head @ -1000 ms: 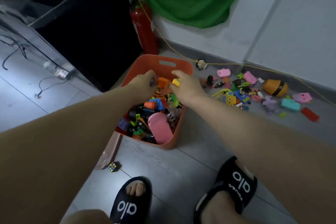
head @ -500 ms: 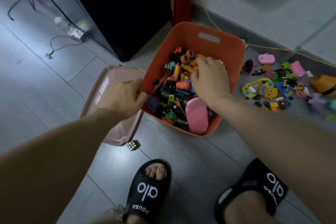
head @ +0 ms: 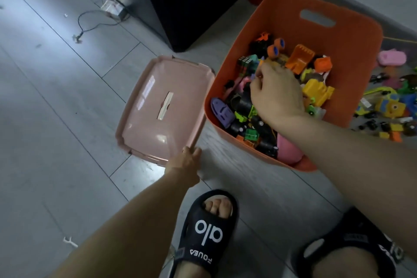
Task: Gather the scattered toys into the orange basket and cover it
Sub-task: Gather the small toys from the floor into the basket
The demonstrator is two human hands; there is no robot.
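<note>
Since before, left hand (head: 188,160) moved down and grips pink lid (head: 167,108) corner; right hand (head: 276,95), fingers curled, pinches something small among toys (head: 246,115) inside orange basket (head: 352,36).

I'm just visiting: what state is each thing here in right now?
orange basket: uncovered, holding many toys
pink lid: off, on the floor beside the basket
left hand: grips the lid's near corner
right hand: inside the basket, on the toys
scattered toys: on the floor, not gathered
</note>
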